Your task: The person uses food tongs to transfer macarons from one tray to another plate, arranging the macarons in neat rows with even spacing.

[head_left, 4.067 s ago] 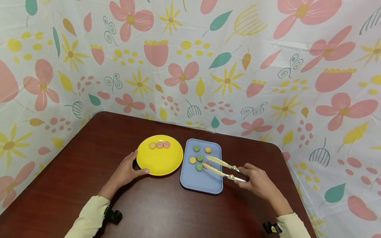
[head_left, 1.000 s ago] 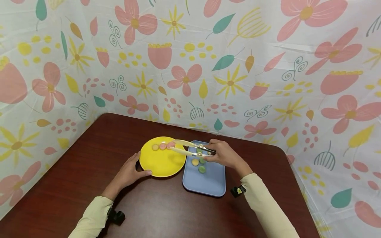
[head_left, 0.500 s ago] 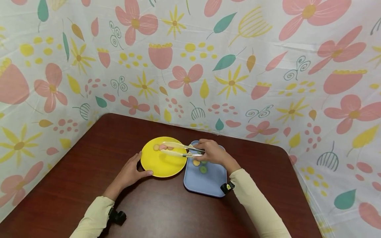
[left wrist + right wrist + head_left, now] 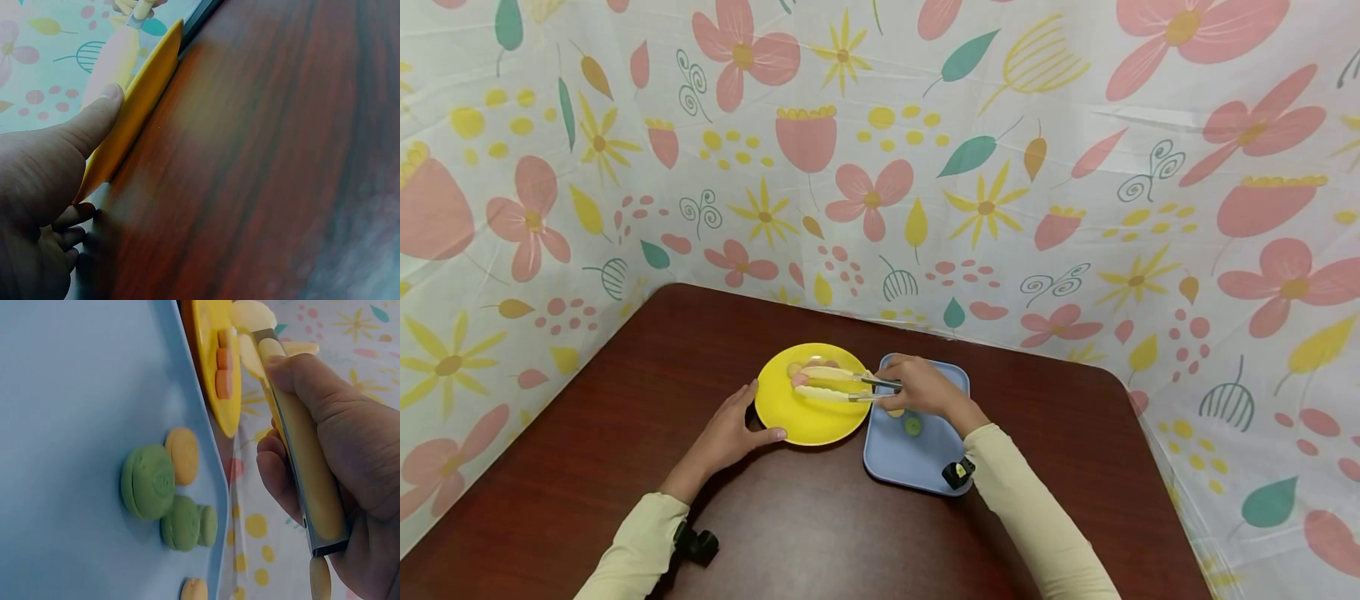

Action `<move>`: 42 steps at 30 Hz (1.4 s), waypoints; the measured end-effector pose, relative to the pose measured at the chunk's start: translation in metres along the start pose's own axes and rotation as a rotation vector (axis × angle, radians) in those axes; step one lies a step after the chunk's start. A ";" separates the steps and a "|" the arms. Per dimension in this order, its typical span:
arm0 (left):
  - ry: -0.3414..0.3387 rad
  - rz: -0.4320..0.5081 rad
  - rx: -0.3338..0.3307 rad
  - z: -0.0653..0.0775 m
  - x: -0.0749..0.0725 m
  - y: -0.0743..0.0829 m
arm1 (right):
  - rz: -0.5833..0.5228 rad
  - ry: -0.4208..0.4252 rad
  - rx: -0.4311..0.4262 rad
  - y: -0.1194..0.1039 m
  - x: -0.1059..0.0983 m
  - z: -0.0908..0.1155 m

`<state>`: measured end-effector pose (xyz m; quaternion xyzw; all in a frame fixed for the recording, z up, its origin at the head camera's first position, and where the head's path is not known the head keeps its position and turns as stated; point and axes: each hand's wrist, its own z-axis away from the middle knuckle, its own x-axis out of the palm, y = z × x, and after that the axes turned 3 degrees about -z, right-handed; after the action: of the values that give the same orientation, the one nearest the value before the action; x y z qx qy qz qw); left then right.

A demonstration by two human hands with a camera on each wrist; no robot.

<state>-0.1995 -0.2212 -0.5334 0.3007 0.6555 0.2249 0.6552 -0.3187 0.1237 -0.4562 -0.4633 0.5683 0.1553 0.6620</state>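
Observation:
In the head view my left hand (image 4: pixel 724 432) holds the round yellow plate (image 4: pixel 812 421) by its left rim; the left wrist view shows the thumb over the rim (image 4: pixel 147 94) and fingers curled at its edge. My right hand (image 4: pixel 921 386) grips a pair of tongs (image 4: pixel 835 393) with cream tips, reaching left over the plate. A pink macaron (image 4: pixel 801 381) is at the tong tips; whether they pinch it I cannot tell. A few more macarons lie in a row behind, partly hidden. In the right wrist view, green macarons (image 4: pixel 148 482) and yellow macarons (image 4: pixel 183 456) lie on the blue tray.
Right of the plate stands the blue tray (image 4: pixel 917 462), partly covered by my right hand. Both sit on a dark brown wooden table (image 4: pixel 805 517). A flower-patterned cloth (image 4: pixel 880 167) hangs behind the table and along its sides.
My right hand has carried the tongs left from the tray to over the plate, their tips now lower and further left. A pink macaron has left the tray. My left hand stays on the plate.

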 end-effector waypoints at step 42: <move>0.005 0.022 0.003 -0.001 0.000 -0.001 | 0.066 0.065 0.038 -0.009 -0.020 0.037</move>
<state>-0.2000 -0.2213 -0.5341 0.3085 0.6543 0.2319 0.6504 -0.2955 0.1545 -0.4370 -0.4362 0.6073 0.1511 0.6466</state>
